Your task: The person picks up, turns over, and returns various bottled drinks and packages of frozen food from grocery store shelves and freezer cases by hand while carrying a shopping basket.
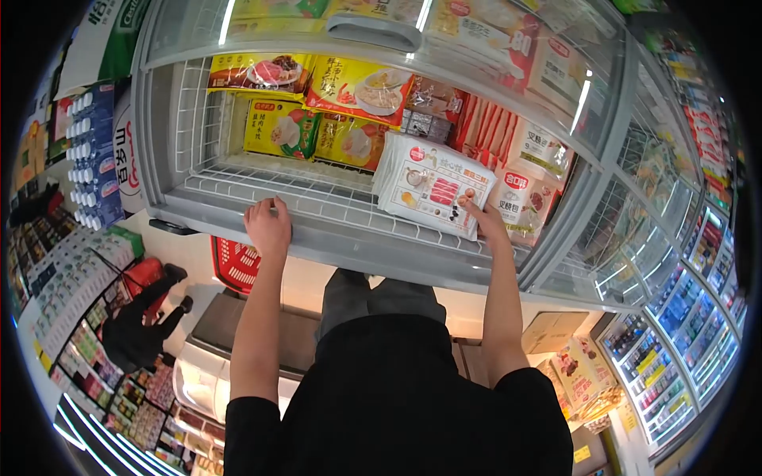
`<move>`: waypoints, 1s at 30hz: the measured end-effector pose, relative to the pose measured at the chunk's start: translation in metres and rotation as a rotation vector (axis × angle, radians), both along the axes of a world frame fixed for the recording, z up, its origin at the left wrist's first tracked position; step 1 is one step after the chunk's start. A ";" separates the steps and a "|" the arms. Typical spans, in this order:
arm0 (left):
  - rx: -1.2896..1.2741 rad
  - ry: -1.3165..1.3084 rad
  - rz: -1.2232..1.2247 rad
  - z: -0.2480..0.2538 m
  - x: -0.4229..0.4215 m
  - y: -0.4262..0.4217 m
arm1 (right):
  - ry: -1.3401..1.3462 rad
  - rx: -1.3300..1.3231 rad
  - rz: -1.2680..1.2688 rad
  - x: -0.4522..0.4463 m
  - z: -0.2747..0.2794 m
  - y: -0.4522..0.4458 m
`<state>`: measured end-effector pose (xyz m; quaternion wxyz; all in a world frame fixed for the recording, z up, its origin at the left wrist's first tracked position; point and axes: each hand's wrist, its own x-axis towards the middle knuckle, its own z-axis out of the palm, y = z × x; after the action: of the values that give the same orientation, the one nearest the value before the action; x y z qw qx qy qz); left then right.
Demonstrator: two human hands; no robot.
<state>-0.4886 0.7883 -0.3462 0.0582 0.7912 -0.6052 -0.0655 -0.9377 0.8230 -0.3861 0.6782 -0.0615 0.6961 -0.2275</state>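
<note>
Resting on the freezer's grey front rim [341,244], my left hand [268,225] has its fingers bent over the edge and holds no package. My right hand [486,220] is at the lower right corner of a white package [432,181], with fingertips and thumb on its edge. This package lies tilted on top of others inside the wire basket. To its right are white and red bun packages [520,202]. Behind it are red striped packs [484,127]. Yellow and green dumpling bags [282,128] lie further left, with a yellow and red bag [359,89] above them.
A sliding glass lid with a grey handle [373,33] covers the freezer's far part. A red shopping basket [234,266] is below the rim at left. Another person in dark clothes [135,333] is at the far left. Bottled water [95,159] stands beside the freezer.
</note>
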 end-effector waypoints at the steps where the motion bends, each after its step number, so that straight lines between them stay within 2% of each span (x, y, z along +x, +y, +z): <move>1: -0.024 -0.004 -0.004 -0.002 0.000 0.000 | 0.244 -0.065 0.239 0.000 0.013 -0.011; 2: -0.046 -0.009 -0.004 -0.002 0.001 0.003 | 0.484 -0.132 0.482 -0.001 0.018 -0.018; 3: -0.038 -0.009 0.016 0.000 0.001 0.004 | 1.148 -0.138 0.632 0.005 0.008 -0.018; 4: 0.004 0.012 0.030 0.002 0.001 0.003 | 1.148 -0.147 0.652 0.004 0.000 -0.022; 6: 0.044 0.034 0.067 0.005 -0.001 0.000 | 0.946 -0.492 0.271 0.009 -0.005 -0.042; 7: 0.019 0.035 0.045 0.006 -0.001 -0.001 | 0.794 -0.403 0.202 0.043 0.028 -0.076; 9: -0.005 0.039 0.033 0.006 0.000 -0.001 | 0.650 -0.643 0.299 0.050 -0.022 -0.104; 11: -0.071 0.083 -0.001 0.003 0.001 -0.001 | 0.399 -0.514 0.189 0.076 -0.052 -0.146; 13: -0.063 0.096 -0.008 0.004 0.001 -0.002 | 0.285 -0.400 0.190 0.102 -0.076 -0.182; 14: -0.065 0.097 -0.025 0.005 0.003 -0.001 | 0.276 -0.398 0.219 0.110 -0.088 -0.196; 17: -0.120 0.112 0.005 0.006 0.002 -0.003 | 0.148 -0.115 0.157 0.142 -0.111 -0.232; 18: -0.121 0.100 0.033 0.007 0.004 -0.004 | 0.137 -0.116 0.185 0.150 -0.118 -0.237; 20: -0.146 0.167 0.020 0.010 0.004 -0.005 | -0.063 -0.090 -0.087 0.154 -0.130 -0.240; 22: -0.156 0.198 0.054 0.011 0.004 -0.006 | -0.101 -0.075 -0.076 0.155 -0.127 -0.244; 24: -0.181 0.210 0.042 0.011 0.005 -0.004 | 0.023 -0.046 0.034 0.158 -0.117 -0.247; 26: -0.191 0.219 0.060 0.009 0.006 -0.004 | 0.036 -0.091 0.107 0.172 -0.099 -0.248; 28: -0.199 0.239 0.063 0.009 0.006 -0.003 | 0.053 -0.339 0.150 0.178 -0.096 -0.243; 29: -0.197 0.232 0.065 0.009 0.006 -0.003 | 0.058 -0.338 0.147 0.180 -0.096 -0.241; 30: -0.195 0.223 0.067 0.010 0.005 -0.002 | 0.045 -0.336 0.026 0.184 -0.098 -0.240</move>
<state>-0.4831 0.7859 -0.3367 0.2038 0.7894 -0.5717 -0.0921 -0.7540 0.5830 -0.4840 0.6454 -0.1880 0.6626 -0.3303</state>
